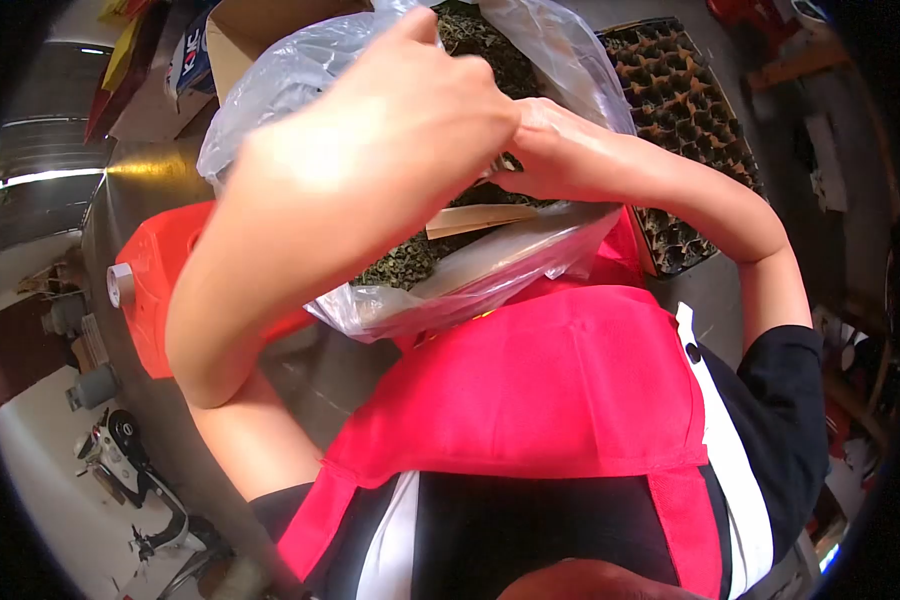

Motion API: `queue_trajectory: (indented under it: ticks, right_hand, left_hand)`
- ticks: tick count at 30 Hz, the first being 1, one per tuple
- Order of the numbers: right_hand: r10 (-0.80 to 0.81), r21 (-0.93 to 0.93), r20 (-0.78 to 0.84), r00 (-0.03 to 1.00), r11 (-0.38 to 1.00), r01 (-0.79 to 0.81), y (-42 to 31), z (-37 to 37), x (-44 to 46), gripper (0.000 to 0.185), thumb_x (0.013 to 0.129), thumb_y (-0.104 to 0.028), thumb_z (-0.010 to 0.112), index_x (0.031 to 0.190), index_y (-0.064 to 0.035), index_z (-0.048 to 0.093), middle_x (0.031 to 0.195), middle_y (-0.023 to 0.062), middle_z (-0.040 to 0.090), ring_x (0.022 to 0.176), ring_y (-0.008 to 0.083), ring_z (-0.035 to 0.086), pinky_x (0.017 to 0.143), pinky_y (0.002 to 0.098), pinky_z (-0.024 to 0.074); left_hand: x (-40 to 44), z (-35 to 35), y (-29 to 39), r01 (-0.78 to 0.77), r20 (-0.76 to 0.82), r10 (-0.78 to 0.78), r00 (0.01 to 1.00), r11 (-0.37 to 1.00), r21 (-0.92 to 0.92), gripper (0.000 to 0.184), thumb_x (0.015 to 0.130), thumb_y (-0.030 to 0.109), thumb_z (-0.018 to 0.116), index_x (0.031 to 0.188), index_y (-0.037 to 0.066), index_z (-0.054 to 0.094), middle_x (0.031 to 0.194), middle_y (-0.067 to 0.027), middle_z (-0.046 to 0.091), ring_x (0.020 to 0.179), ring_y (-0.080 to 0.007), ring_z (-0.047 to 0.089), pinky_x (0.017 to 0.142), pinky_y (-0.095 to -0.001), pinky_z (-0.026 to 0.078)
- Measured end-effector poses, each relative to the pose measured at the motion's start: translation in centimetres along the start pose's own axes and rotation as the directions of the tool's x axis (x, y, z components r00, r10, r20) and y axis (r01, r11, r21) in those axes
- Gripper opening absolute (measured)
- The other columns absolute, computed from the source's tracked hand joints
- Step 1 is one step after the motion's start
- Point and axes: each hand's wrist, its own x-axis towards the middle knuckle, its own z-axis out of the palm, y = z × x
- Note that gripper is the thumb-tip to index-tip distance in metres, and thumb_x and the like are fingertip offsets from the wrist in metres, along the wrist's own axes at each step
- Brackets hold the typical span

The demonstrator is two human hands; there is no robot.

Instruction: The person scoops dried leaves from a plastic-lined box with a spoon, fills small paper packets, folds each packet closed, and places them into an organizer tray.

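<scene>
Okay, left hand [410, 110] and right hand [560, 148] are working over bag [380, 312]; can't tell finger grip. Leaves [400, 266] are sitting inside, probably unfinished.

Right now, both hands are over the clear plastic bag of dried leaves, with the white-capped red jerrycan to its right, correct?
One slip: the head view shows the white-capped red jerrycan left of the clear plastic bag of dried leaves. The left hand and right hand are over the bag.

Above the plastic bag [270, 85], the left hand [390, 105] hides its fingertips from me; the cardboard box [242, 38] behind the bag is cut off.
</scene>
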Motion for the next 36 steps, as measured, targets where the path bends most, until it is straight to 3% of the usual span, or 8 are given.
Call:
queue_trajectory:
  ticks: [4, 12, 18, 21, 24, 29, 32, 36]
  right_hand:
    - [0.034, -0.018, -0.007, 0.999, 0.999, -0.034, 0.7, 0.1, -0.1, 0.040, 0.076, 0.003, 0.072, 0.109, -0.0004, 0.051, 0.096, 0.0191, 0.061, 0.083, 0.0399, 0.065, 0.070, 0.0462, 0.0509]
    - [0.198, 0.028, -0.090, 0.976, 0.980, -0.196, -0.7, -1.0, 0.7, 0.039, 0.079, -0.005, 0.077, 0.111, -0.0028, 0.054, 0.102, 0.0160, 0.066, 0.082, 0.0302, 0.070, 0.071, 0.0417, 0.0534]
    - [0.157, -0.017, -0.083, 0.984, 0.987, -0.159, -0.4, -1.4, 0.0, 0.040, 0.081, -0.008, 0.078, 0.114, -0.0039, 0.056, 0.104, 0.0139, 0.067, 0.082, 0.0280, 0.070, 0.071, 0.0380, 0.0549]
    - [0.317, 0.039, -0.047, 0.947, 0.948, -0.315, -1.9, -2.7, 0.1, 0.045, 0.082, 0.002, 0.074, 0.123, -0.0056, 0.058, 0.118, 0.0084, 0.066, 0.106, 0.0232, 0.065, 0.088, 0.0344, 0.0584]
    - [0.171, 0.080, -0.215, 0.962, 0.984, -0.157, -3.3, -5.5, -0.4, 0.040, 0.085, -0.003, 0.074, 0.122, -0.0040, 0.057, 0.116, 0.0105, 0.065, 0.094, 0.0202, 0.070, 0.081, 0.0333, 0.0610]
    - [0.098, 0.032, -0.365, 0.926, 0.995, -0.093, -8.3, -13.5, -3.9, 0.045, 0.081, 0.010, 0.067, 0.124, -0.0041, 0.064, 0.126, 0.0107, 0.060, 0.122, 0.0192, 0.058, 0.085, 0.0291, 0.0616]
    - [0.282, -0.359, -0.301, 0.911, 0.852, -0.382, -12.4, -16.8, -8.6, 0.052, 0.083, 0.006, 0.072, 0.132, -0.0058, 0.060, 0.126, 0.0102, 0.059, 0.116, 0.0189, 0.060, 0.086, 0.0292, 0.0620]
    - [0.721, -0.392, -0.284, 0.631, 0.513, -0.763, -14.6, -19.2, -16.1, 0.044, 0.084, 0.005, 0.071, 0.126, -0.0037, 0.059, 0.115, 0.0062, 0.059, 0.108, 0.0160, 0.060, 0.085, 0.0280, 0.0564]
  left_hand:
    - [-1.8, 0.0, -1.8, -0.039, -0.158, 0.017, 0.987, 0.990, -0.137, 0.011, 0.073, 0.011, 0.066, 0.063, 0.009, 0.070, 0.068, -0.0109, 0.067, 0.071, -0.0256, 0.064, 0.085, -0.0386, 0.043]
    - [-4.9, -4.0, -0.3, 0.128, 0.361, -0.168, 0.917, 0.983, 0.134, 0.010, 0.077, 0.017, 0.069, 0.069, 0.011, 0.072, 0.070, -0.0059, 0.066, 0.077, -0.0223, 0.063, 0.092, -0.0371, 0.041]
    - [-5.5, -1.9, -0.2, 0.176, 0.335, -0.191, 0.923, 0.982, 0.073, 0.010, 0.078, 0.015, 0.067, 0.070, 0.011, 0.071, 0.070, -0.0060, 0.065, 0.079, -0.0226, 0.063, 0.091, -0.0376, 0.041]
    - [-5.9, 0.8, -0.1, 0.206, 0.225, -0.196, 0.954, 0.978, -0.022, 0.008, 0.078, 0.015, 0.068, 0.073, 0.011, 0.072, 0.072, -0.0063, 0.064, 0.081, -0.0231, 0.063, 0.091, -0.0382, 0.042]
    - [-5.8, 1.6, -0.2, 0.235, 0.236, -0.223, 0.946, 0.972, -0.022, 0.005, 0.078, 0.014, 0.069, 0.076, 0.011, 0.072, 0.073, -0.0063, 0.064, 0.083, -0.0237, 0.063, 0.090, -0.0385, 0.042]
    - [-5.9, 2.0, 0.5, 0.306, 0.196, -0.286, 0.938, 0.949, -0.081, 0.002, 0.079, 0.011, 0.073, 0.080, 0.010, 0.074, 0.075, -0.0064, 0.064, 0.083, -0.0252, 0.061, 0.090, -0.0396, 0.042]
    - [-5.9, 2.1, 1.1, 0.310, 0.113, -0.297, 0.948, 0.942, -0.127, 0.005, 0.078, 0.005, 0.070, 0.073, 0.005, 0.069, 0.069, -0.0105, 0.059, 0.078, -0.0288, 0.059, 0.088, -0.0405, 0.041]
    - [-6.6, 2.6, 0.7, 0.329, 0.187, -0.304, 0.934, 0.936, -0.123, 0.007, 0.080, 0.009, 0.073, 0.086, 0.005, 0.074, 0.077, -0.0104, 0.064, 0.084, -0.0289, 0.058, 0.089, -0.0402, 0.041]
